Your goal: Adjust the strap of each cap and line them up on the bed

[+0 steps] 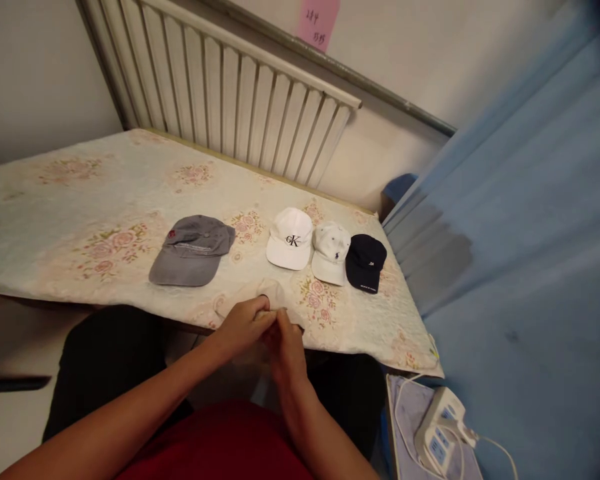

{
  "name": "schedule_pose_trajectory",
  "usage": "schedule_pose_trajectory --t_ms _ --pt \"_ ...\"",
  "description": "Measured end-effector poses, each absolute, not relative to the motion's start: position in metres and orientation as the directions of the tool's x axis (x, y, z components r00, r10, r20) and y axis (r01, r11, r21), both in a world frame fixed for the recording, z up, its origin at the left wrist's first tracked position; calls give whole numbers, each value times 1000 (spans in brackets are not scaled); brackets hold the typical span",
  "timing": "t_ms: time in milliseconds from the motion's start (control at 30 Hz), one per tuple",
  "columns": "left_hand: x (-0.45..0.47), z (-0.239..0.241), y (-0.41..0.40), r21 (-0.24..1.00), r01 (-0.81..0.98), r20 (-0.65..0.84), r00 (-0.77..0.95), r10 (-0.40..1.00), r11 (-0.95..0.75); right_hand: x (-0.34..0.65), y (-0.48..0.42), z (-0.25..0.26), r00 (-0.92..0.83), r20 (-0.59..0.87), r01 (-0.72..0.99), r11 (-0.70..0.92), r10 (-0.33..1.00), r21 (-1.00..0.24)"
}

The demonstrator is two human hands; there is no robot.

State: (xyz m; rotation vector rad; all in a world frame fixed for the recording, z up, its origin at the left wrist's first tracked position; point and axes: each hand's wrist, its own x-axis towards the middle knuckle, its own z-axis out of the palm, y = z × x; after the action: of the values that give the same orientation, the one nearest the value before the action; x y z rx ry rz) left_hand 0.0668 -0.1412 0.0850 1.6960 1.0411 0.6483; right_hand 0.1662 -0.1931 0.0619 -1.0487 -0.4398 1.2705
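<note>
Near the front edge of the table, both hands are closed on a beige cap (271, 291) that is largely covered by my fingers. My left hand (245, 325) pinches it from the left, and my right hand (287, 343) grips it close beside. Just beyond lies a white cap (289, 255) with black letters on its front. To its right sit another white cap (330, 257) with a small dark logo and a black cap (366, 261), side by side. A grey cap (193, 250) rests apart on the left, its brim toward me.
A floral cloth (145, 173) covers the table. Behind it stands a white radiator (230, 93) against the wall. A blue curtain (505, 233) hangs along the right side. At the lower right, a white power strip (440, 433) with cables lies on a small stand.
</note>
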Motion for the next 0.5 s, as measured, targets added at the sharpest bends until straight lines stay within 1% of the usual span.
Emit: schedule_pose_trajectory --t_ms 33,100,200,367,500 --pt "66 87 -141 901 382 -18 502 865 -204 167 -191 65 299 -280 -604 -46 912 -795" --pt "65 89 -140 847 420 42 558 829 -325 171 -188 72 312 -285 -667 -5 906 -745" --pt "61 87 -137 762 436 123 629 768 -479 182 -184 84 331 -246 -690 56 911 -722" --pt "54 85 -135 532 456 303 684 663 -713 197 -175 101 292 -198 -647 41 936 -761" --pt "52 95 -137 397 453 404 695 595 -798 209 -161 111 273 -175 -584 18 946 -811"
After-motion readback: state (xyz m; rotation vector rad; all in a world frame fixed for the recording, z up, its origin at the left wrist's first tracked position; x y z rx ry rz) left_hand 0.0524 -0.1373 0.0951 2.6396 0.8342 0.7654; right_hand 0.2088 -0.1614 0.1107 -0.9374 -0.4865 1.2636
